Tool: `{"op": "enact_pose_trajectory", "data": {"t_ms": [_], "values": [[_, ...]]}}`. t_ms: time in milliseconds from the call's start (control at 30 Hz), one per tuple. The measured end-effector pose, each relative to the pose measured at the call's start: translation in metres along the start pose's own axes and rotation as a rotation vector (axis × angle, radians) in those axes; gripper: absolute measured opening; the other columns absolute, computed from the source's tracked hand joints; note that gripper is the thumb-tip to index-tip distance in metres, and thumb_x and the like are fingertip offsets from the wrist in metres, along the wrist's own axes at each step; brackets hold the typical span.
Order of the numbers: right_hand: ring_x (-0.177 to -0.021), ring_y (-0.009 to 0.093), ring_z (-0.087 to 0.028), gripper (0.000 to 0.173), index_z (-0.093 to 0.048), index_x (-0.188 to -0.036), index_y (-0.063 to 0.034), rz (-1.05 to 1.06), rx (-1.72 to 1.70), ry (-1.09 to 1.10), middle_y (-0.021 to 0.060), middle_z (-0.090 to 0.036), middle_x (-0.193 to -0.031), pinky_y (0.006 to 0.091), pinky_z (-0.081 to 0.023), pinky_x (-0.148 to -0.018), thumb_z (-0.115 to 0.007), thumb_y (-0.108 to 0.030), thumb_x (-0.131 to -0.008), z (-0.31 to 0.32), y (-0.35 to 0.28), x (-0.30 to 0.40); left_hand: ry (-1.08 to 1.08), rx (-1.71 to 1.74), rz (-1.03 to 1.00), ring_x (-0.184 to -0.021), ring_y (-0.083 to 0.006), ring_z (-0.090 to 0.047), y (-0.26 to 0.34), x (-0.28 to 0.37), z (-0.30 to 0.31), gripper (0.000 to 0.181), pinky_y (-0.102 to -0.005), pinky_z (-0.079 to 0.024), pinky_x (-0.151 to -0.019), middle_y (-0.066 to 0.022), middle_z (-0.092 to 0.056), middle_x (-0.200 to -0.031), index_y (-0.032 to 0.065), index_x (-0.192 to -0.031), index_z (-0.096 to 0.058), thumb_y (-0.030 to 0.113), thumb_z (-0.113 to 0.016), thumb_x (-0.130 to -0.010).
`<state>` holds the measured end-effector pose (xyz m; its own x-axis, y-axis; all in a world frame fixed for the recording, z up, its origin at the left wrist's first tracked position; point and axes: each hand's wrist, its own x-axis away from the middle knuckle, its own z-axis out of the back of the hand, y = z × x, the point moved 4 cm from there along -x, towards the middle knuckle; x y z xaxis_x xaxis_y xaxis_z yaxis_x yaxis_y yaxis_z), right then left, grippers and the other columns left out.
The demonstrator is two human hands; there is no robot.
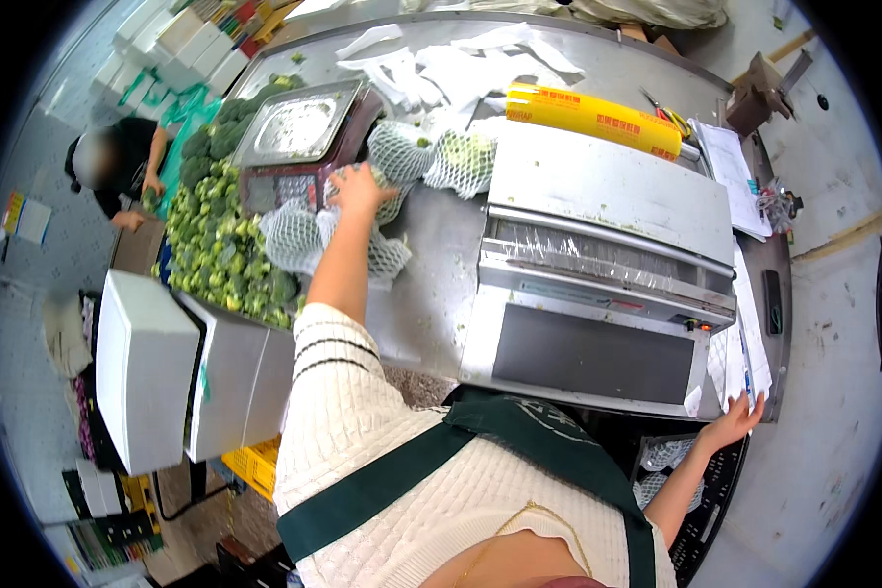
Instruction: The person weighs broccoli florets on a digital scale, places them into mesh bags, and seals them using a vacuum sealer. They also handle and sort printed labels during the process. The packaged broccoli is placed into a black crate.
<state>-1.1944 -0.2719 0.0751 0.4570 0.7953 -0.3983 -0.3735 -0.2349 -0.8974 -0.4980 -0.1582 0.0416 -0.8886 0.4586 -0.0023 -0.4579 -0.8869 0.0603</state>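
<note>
My left hand [360, 195] reaches over the steel table with its fingers spread on a vegetable in a white foam net [391, 202], next to a weighing scale [294, 132]. Whether the fingers grip it is hidden under the palm. Nearer to me lie more foam-netted bundles [292, 239]. Just beyond, two netted heads [400, 151] sit side by side, the right one pale green. My right hand [735, 425] is at the table's right front corner, palm up and fingers apart, holding nothing. Close to it are white paper sheets [753, 353] and a blue pen [746, 371].
A cling-film wrapping machine [610, 198] stands on the table, a yellow film roll [592, 117] behind it. Broccoli florets [217, 242] are heaped at left. Empty foam nets [463, 70] lie at the back. White foam boxes [147, 367] stand left; a co-worker [128, 162] holds broccoli beyond.
</note>
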Motion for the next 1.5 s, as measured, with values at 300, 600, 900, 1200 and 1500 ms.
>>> {"op": "enact_pose_trajectory", "data": {"t_ms": [300, 600, 900, 1200, 1500], "values": [[-0.086, 0.009, -0.048, 0.033, -0.044, -0.115, -0.0039, 0.165, -0.086, -0.398, 0.0046, -0.048, -0.110, 0.0208, -0.042, -0.070, -0.048, -0.002, -0.082, -0.119, -0.058, 0.025, -0.036, 0.699, -0.587, -0.091, -0.0250, -0.051, -0.037, 0.003, 0.029, 0.044, -0.0330, -0.040, -0.080, -0.0110, -0.053, -0.094, 0.0022, -0.087, -0.055, 0.018, -0.066, -0.048], [-0.102, 0.023, -0.049, 0.053, -0.039, -0.124, -0.0090, 0.164, -0.343, -1.001, 0.0127, -0.049, -0.112, 0.0331, -0.042, -0.083, -0.058, -0.028, -0.078, -0.266, -0.156, 0.044, 0.112, 0.939, -1.029, -0.103, -0.0288, -0.042, 0.226, 0.128, 0.118, 0.044, -0.0367, -0.036, -0.088, -0.0134, -0.049, -0.103, 0.0077, -0.095, -0.058, 0.024, -0.067, -0.055], [-0.088, 0.021, -0.057, 0.039, -0.053, -0.112, -0.0149, 0.076, 0.050, -1.089, 0.0131, -0.054, -0.105, 0.0300, -0.047, -0.066, -0.062, -0.021, -0.074, -0.235, -0.086, -0.037, 0.147, 0.611, -1.317, -0.097, -0.0243, -0.049, 0.241, 0.127, 0.098, 0.043, -0.0307, -0.040, -0.082, -0.0097, -0.051, -0.108, 0.0181, -0.117, -0.050, 0.010, -0.056, -0.076], [-0.074, 0.019, -0.053, 0.012, -0.063, -0.081, -0.0149, 1.019, 0.347, -1.225, 0.0023, -0.051, -0.076, 0.0302, -0.045, -0.061, -0.058, -0.013, -0.070, -0.228, -0.050, -0.023, 0.020, 0.041, -1.509, -0.069, -0.0213, -0.052, 0.176, 0.156, 0.046, 0.025, -0.0332, -0.042, -0.058, -0.0027, -0.049, -0.070, 0.0200, -0.092, -0.060, 0.011, -0.055, -0.069], [-0.074, 0.021, -0.052, 0.008, -0.061, -0.078, -0.0124, 0.846, 0.290, -1.113, 0.0026, -0.051, -0.074, 0.0324, -0.043, -0.060, -0.057, -0.012, -0.071, -0.219, -0.051, -0.022, 0.175, 0.015, -1.547, -0.068, -0.0195, -0.050, 0.171, 0.160, 0.063, 0.039, -0.0305, -0.042, -0.060, -0.0009, -0.047, -0.068, 0.0209, -0.104, -0.059, 0.012, -0.061, -0.067]]}}
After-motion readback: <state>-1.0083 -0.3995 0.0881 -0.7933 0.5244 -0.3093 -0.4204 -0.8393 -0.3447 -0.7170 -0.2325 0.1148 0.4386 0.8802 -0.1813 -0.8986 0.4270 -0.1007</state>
